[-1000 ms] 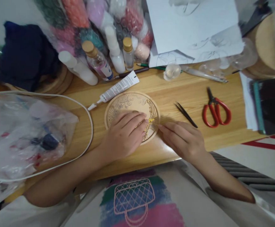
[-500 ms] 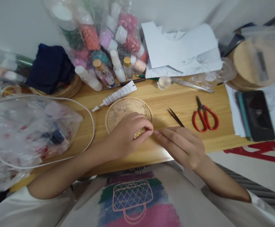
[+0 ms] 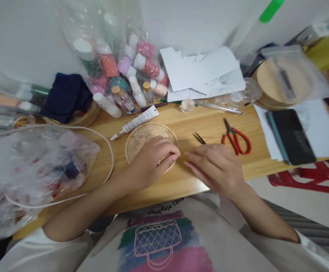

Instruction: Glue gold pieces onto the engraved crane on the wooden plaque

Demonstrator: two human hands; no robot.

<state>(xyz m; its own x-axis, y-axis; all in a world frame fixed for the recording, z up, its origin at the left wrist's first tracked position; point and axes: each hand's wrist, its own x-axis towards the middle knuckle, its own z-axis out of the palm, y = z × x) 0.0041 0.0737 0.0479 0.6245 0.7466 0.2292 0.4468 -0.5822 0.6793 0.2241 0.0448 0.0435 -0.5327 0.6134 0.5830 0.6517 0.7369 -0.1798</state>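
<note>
"Pale wood, round disc [image 3: 143, 138] with dark engraved lines: position?"

"Between the near and far edges of the yellow-brown wooden desk [image 3: 209, 122]. Part of its pattern shows on the far side; the rest is under the left hand [image 3: 153, 158]."

"State of that hand?"

"Arched over the disc, fingertips and thumb meeting in a pinch above its right rim. Anything between the tips is too small to tell. Some shiny gold material [image 3: 163, 157] shows in the hollow below the fingers."

"And the right hand [image 3: 217, 166]?"

"Just beside the disc, toward the desk's near edge, fingers gathered and pointing at the left fingertips, the two hands apart. Blurred; I cannot tell whether it pinches anything."

"Tools nearby?"

"Slim black metal tweezers [image 3: 199, 138] just beyond the right hand, partly hidden by it. Red-handled metal cutters [image 3: 236, 139] lie to their right. White printed tube with a pointed nozzle [image 3: 139, 119] lies just beside the disc, toward the far edge."

"Desk ends?"

"Left: crinkled clear plastic bag [image 3: 39, 166]. Right: black-screened phone with a teal side [image 3: 293, 136], on white paper [image 3: 325, 132]."
</note>
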